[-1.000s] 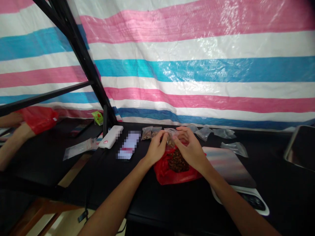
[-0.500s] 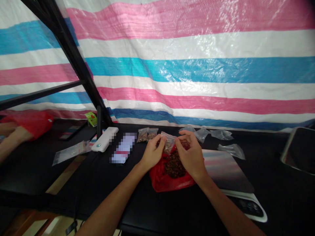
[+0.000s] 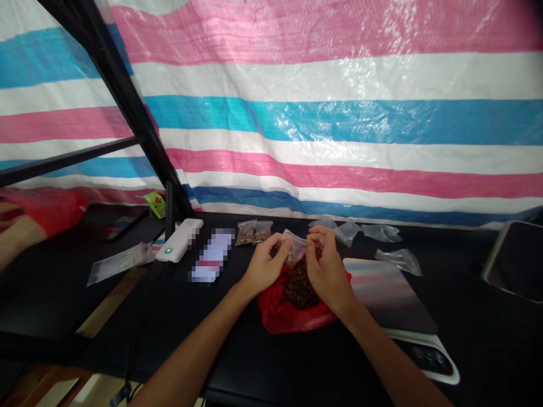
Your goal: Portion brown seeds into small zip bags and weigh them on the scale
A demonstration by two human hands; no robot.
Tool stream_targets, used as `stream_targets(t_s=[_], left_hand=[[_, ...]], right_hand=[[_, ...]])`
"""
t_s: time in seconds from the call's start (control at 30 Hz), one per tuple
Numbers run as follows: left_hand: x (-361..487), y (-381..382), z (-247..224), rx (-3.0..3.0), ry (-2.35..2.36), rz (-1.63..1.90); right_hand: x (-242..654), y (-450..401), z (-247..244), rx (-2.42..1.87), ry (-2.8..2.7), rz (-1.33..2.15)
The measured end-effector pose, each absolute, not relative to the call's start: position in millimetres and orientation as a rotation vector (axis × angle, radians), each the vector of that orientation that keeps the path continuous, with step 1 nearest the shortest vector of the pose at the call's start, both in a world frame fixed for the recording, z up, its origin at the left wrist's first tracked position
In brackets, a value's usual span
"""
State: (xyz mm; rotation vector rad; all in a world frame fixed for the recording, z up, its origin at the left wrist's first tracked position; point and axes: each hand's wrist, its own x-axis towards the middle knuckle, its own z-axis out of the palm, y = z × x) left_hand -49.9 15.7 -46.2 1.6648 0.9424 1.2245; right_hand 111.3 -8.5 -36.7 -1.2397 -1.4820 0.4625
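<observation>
Presently both forearms came in from the near edge of the black table (image 3: 237, 362). The left hand (image 3: 266, 265) and right hand (image 3: 327, 271) were closed narrowly, fingertips pinching opposite upper edges of a small clear zip bag (image 3: 294, 246). That bag stood upright between them, directly above a red plastic bag (image 3: 275, 314) that lay open on the table and held a heap of dark brown granular material (image 3: 299, 288). Step judged in hand: working the small bag's mouth open over the bulk material. The next move appeared to call for a steady two-handed hold on that mouth. Just beyond lay two filled small bags (image 3: 250, 233). To the left were a white power bank (image 3: 178, 242) and a pixelated object (image 3: 212, 255); to the right, a flat glossy pad (image 3: 386, 295) and empty clear bags (image 3: 348, 233). Farther back hung a striped tarpaulin (image 3: 339, 121).
</observation>
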Motion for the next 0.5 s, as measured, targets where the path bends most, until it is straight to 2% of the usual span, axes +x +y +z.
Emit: stream_targets(t_s=[0.23, 0.5], left_hand=[[-50.5, 16.5, -44.4, 1.565, 0.928, 1.231], [-51.4, 21.2, -53.0, 1.55, 0.877, 1.181]], right_hand=[[108.7, -15.0, -30.5, -1.245, -1.618, 0.506], [111.0, -13.1, -26.2, -1.252, -1.493, 0.494]])
